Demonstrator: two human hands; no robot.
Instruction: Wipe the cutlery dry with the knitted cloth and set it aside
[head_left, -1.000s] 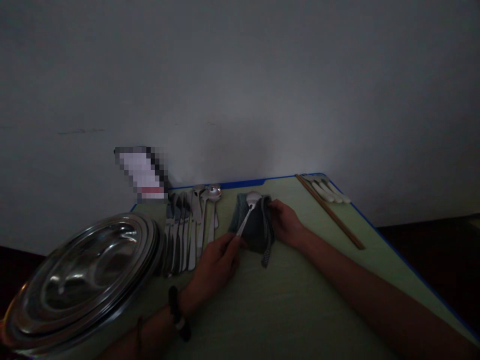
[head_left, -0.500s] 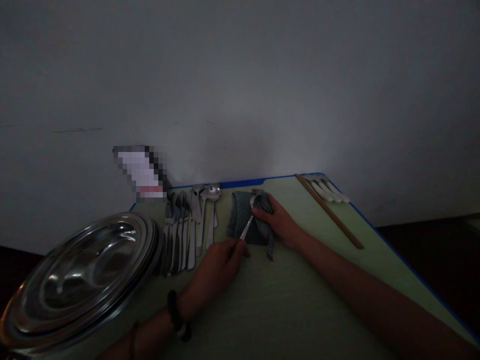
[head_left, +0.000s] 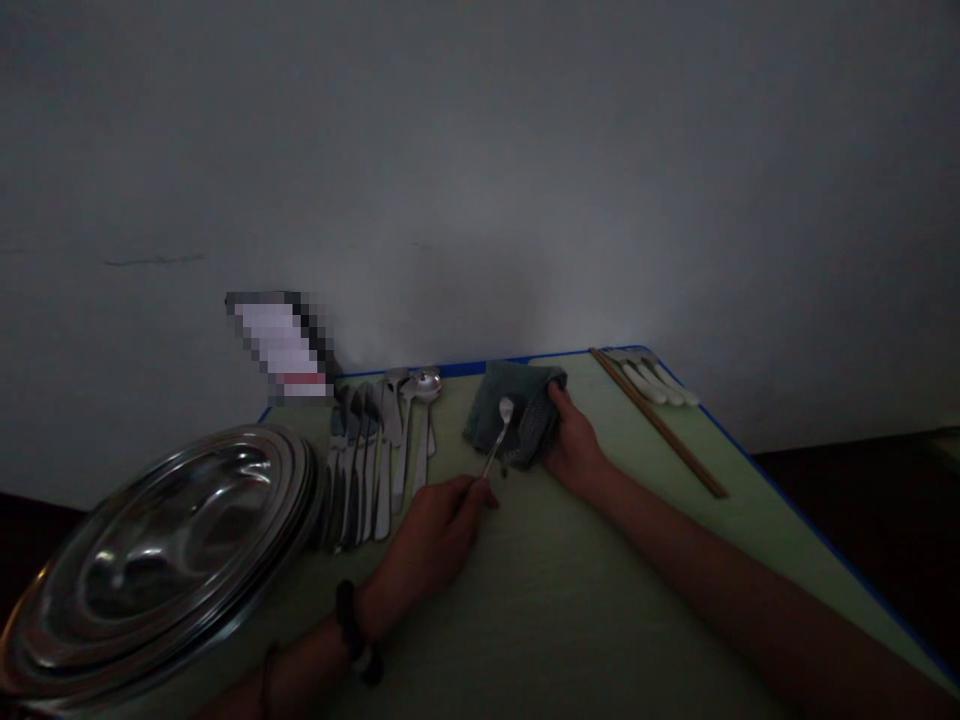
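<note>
My left hand pinches the handle of a small metal spoon, whose bowl points away from me and lies over a dark grey cloth. My right hand grips the right side of that bunched cloth near the table's far edge. Both hands rest on the pale green table.
A row of several metal spoons and forks lies left of the cloth. A stack of steel plates fills the near left. Wooden chopsticks and white-handled cutlery lie at the far right. A wall stands behind the table.
My right hand pulled the cloth off the spoon bowl and moved it back toward the far edge. The spoon's bowl now shows on top. My left hand stayed in place.
</note>
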